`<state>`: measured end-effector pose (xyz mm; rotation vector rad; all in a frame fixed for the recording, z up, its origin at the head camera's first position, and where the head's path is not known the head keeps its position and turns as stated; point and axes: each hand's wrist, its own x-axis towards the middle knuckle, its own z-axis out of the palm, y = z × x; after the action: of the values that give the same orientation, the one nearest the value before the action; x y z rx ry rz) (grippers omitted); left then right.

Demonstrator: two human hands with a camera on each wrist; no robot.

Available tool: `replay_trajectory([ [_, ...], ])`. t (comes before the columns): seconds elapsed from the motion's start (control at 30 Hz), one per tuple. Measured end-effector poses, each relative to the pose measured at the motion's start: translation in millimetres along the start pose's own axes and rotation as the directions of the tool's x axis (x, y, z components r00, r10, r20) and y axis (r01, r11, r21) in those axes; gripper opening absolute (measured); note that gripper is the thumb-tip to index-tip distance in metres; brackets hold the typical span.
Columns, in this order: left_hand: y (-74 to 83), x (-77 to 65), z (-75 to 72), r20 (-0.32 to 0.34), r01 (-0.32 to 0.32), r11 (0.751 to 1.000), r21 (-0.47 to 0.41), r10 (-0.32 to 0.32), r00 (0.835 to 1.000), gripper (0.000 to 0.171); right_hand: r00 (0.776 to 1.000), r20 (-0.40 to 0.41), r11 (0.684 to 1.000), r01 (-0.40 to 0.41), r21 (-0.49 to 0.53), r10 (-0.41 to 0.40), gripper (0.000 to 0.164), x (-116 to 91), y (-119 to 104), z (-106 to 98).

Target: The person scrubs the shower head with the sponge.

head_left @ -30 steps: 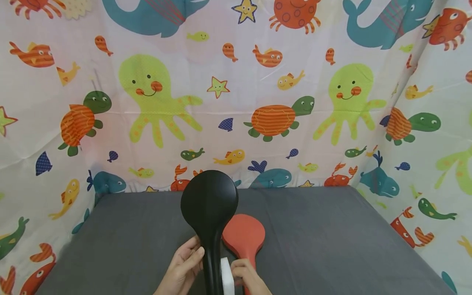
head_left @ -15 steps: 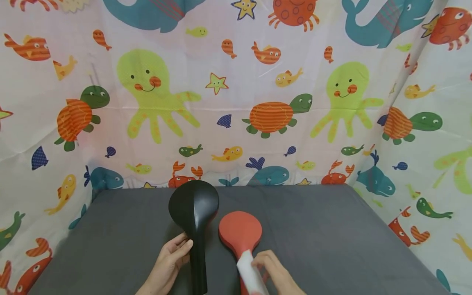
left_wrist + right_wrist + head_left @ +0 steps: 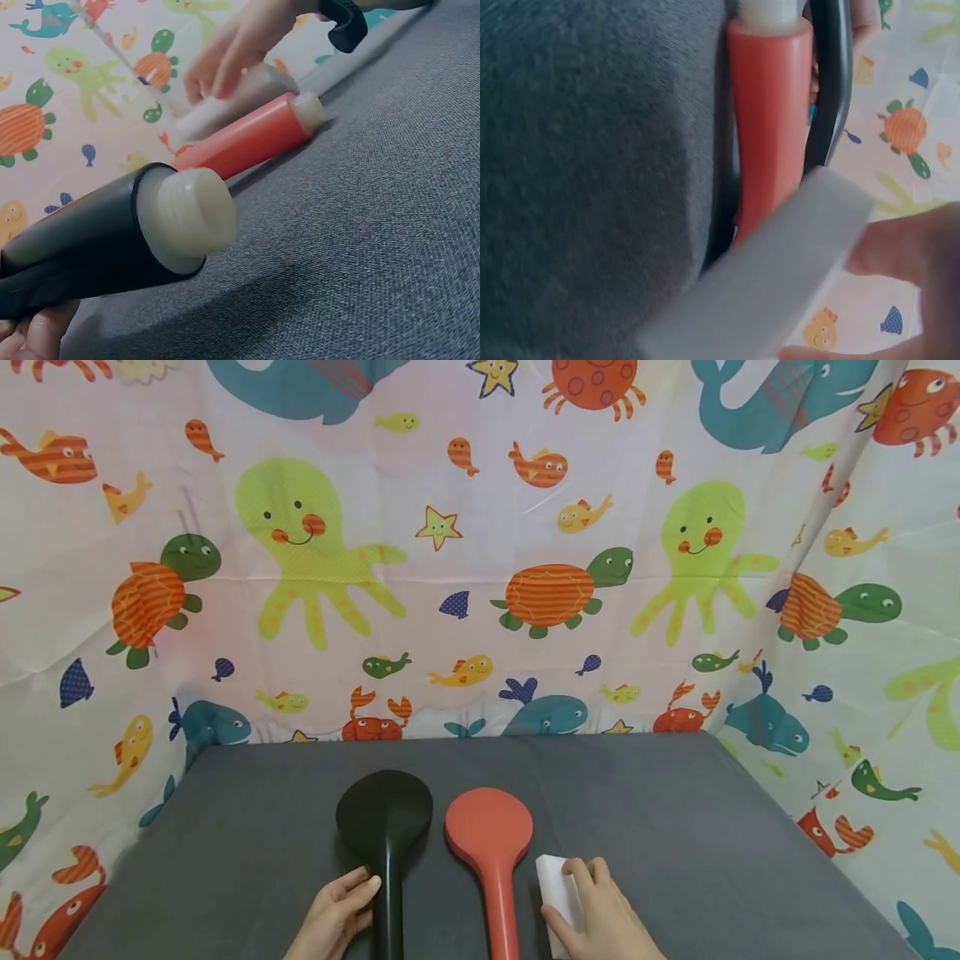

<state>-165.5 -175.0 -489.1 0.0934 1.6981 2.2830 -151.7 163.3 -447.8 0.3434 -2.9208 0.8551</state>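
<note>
My left hand (image 3: pixel 337 910) pinches the handle of a black shower head (image 3: pixel 385 814), thumb on top. In the left wrist view, that shower head's threaded pale end (image 3: pixel 196 211) is raised over the grey cloth, with a shadow beneath it. A red shower head (image 3: pixel 489 827) lies beside it to the right, untouched, its own threaded end showing in the left wrist view. Further right, my right hand (image 3: pixel 603 914) grips a white block (image 3: pixel 558 893) that looks like a sponge, thumb on one side and fingers on the other. The right wrist view shows the block blurred.
A grey cloth (image 3: pixel 712 860) covers the table. Behind it and along both sides hangs a white curtain (image 3: pixel 465 568) printed with sea animals. A dark band (image 3: pixel 346 24) circles the right wrist.
The left hand has lowered the black shower head from in front of the red one, down and left toward the cloth. My right hand has carried the white block rightward, off the red handle.
</note>
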Motion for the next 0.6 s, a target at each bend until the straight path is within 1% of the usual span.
replay_trajectory([
  [0.07,-2.4,1.0,-0.3,-0.018,0.017,1.0,0.005,-0.017,1.0,0.067,1.0,0.022,1.0,0.006,-0.021,-0.005,0.041,-1.5,2.5,4.7],
  [0.13,-4.2,2.0,-1.1,-0.021,0.037,0.999,0.005,-0.037,0.999,0.068,1.0,0.02,0.998,0.021,-0.058,-0.02,0.042,-3.1,4.2,9.5],
  [0.23,-5.8,3.9,-1.7,-0.009,0.075,0.997,-0.002,-0.075,0.997,0.072,0.999,0.0,0.993,0.04,-0.111,-0.041,0.045,-5.3,4.9,14.8],
  [0.3,-6.3,4.8,-2.0,0.015,0.089,0.996,-0.005,-0.089,0.996,0.075,0.998,-0.02,0.988,0.051,-0.144,-0.055,0.045,-6.0,5.3,17.3],
  [0.37,-6.9,5.0,-1.7,0.015,0.103,0.995,-0.008,-0.103,0.995,0.077,0.998,-0.029,0.985,0.059,-0.165,-0.064,0.045,-6.1,5.6,19.0],
  [0.47,-8.2,3.5,-2.1,0.013,0.111,0.993,-0.025,-0.111,0.994,0.077,0.997,-0.033,0.979,0.062,-0.194,-0.069,0.047,-5.6,5.7,21.1],
  [0.6,-9.8,1.9,-3.2,0.022,0.114,0.992,-0.062,-0.113,0.993,0.071,0.999,-0.017,0.977,0.042,-0.211,-0.046,0.05,-4.3,5.0,21.7],
])
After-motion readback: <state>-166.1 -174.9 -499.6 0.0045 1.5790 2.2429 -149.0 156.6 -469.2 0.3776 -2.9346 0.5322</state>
